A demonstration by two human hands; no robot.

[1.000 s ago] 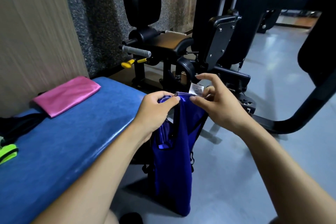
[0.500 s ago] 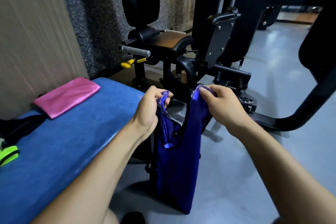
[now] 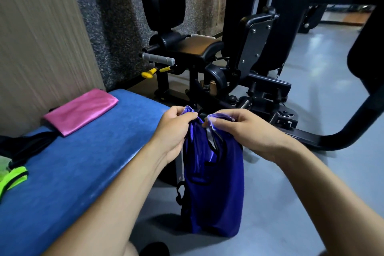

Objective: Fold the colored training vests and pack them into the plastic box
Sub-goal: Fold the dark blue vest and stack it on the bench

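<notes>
The person holds a blue training vest (image 3: pixel 214 189) up by its top, off the right edge of a blue padded bench (image 3: pixel 68 170), so that it hangs straight down above the grey floor (image 3: pixel 311 172). The left hand (image 3: pixel 174 129) has its fingers curled round one shoulder strap, and the right hand (image 3: pixel 247 131) pinches the other strap between thumb and curled fingers; the two hands are close together, nearly touching. The vest has black trim along its openings and hangs in loose vertical folds.

On the bench, by the wall, lies a folded pink vest (image 3: pixel 81 110). Nearer the left edge of the view a neon green vest (image 3: pixel 12 178) with black trim rests on the bench, with dark fabric (image 3: pixel 27 147) between it and the pink one. Behind the hands stands a black gym machine (image 3: pixel 207 56) with a padded seat, a grey handle and a yellow lever. The plastic box does not show.
</notes>
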